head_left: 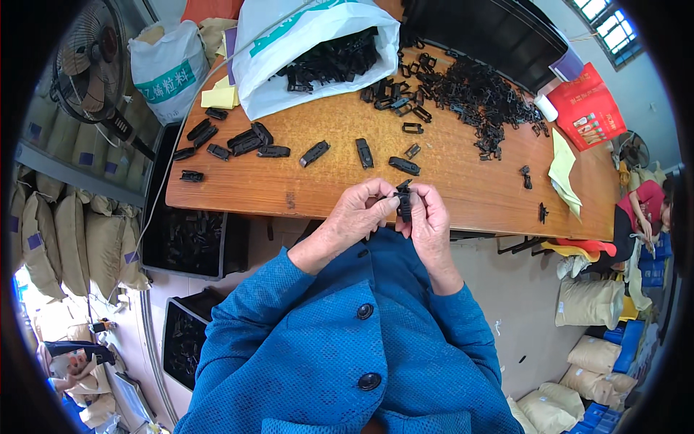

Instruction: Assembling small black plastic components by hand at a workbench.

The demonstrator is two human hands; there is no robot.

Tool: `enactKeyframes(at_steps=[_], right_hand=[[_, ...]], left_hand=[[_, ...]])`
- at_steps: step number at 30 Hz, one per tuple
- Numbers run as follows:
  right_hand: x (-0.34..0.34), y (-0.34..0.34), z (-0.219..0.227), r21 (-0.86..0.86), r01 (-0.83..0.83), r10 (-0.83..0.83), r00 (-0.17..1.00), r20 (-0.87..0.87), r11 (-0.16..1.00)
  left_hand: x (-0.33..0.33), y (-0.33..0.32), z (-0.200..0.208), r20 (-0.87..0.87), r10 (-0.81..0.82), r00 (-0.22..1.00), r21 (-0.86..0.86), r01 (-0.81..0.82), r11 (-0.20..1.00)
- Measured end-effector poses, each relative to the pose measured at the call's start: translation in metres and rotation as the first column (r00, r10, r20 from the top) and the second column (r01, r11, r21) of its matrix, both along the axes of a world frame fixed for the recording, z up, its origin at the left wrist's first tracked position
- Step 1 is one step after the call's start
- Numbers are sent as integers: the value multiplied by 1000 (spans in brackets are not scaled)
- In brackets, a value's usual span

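Between my two hands, just over the near edge of the wooden table (253, 189), is a small black plastic part (405, 207). My left hand (361, 210) pinches it from the left with thumb and fingers. From the right, the closed fingers of my right hand (428, 220) grip the same part, hiding much of it. Just beyond my hands lie loose black plastic pieces, among them an oblong one (404, 166) and another (363, 153) standing lengthwise. Further left on the tabletop rests one more black piece (314, 153) near a small group of similar ones.
A white woven sack (264, 94) full of black parts lies open at the back. Right of it spreads a heap of small black parts (473, 94). Black crates (217, 273) stand below left, near a fan (90, 61). Another person (647, 210) sits at far right.
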State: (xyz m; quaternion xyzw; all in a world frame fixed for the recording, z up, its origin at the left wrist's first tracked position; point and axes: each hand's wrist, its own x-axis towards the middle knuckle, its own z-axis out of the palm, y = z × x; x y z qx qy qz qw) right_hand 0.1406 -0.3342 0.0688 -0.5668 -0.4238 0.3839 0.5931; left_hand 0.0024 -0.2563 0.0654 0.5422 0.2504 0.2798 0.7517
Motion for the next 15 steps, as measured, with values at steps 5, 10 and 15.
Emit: enactKeyframes(at_steps=[5, 10, 15], right_hand=[[-5, -6, 2, 13, 13, -13, 1000, 18, 1000], [-5, -10, 3, 29, 21, -25, 988, 152, 999], [-5, -14, 0, 62, 6, -17, 984, 175, 998]], left_hand=[[-4, -10, -4, 41, 6, 999, -67, -3, 998], [-3, -17, -3, -26, 112, 993, 174, -106, 979], [-3, -25, -6, -4, 190, 982, 367, -175, 914]])
